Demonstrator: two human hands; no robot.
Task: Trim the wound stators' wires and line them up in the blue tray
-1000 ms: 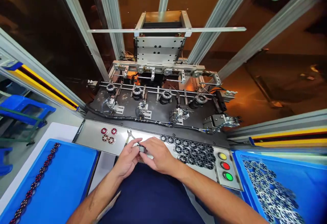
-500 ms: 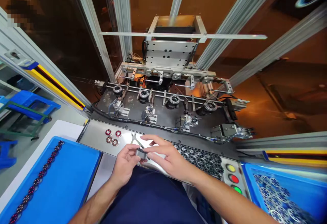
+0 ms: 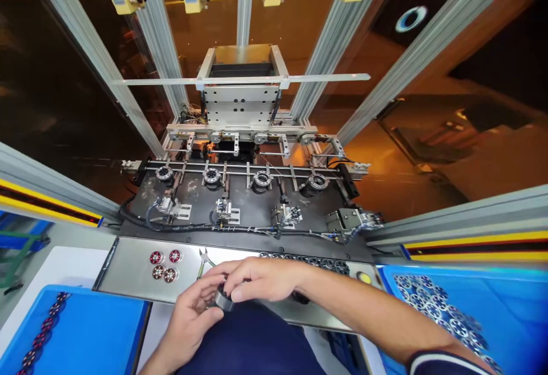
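Note:
Just above my lap, my left hand [image 3: 190,312] grips a small dark grey cylindrical metal part [image 3: 223,302] by its side, thumb at the front. My right hand [image 3: 268,279] reaches across, thumb and fingertips closed on the upper edge of the same part. What lies inside the part is hidden by my fingers. Just beyond the hands, a pair of side cutters [image 3: 204,258] lies on the metal ledge [image 3: 128,269]. To their left are several small round wound cores [image 3: 170,275] in red and copper. Black ring-shaped parts [image 3: 338,266] fill the ledge behind my right forearm.
Behind the ledge stands a machine with several round fixtures [image 3: 262,181] and clamps on a black plate [image 3: 197,192]. A blue tray [image 3: 103,329] with a row of wound cores is at left. Another blue tray [image 3: 505,306] holds silver rings at right, near a yellow button [image 3: 363,277].
The view has swung right and tilted up. My right hand has closed in over the part, its fingers now on top. My left hand still holds it, now tilted.

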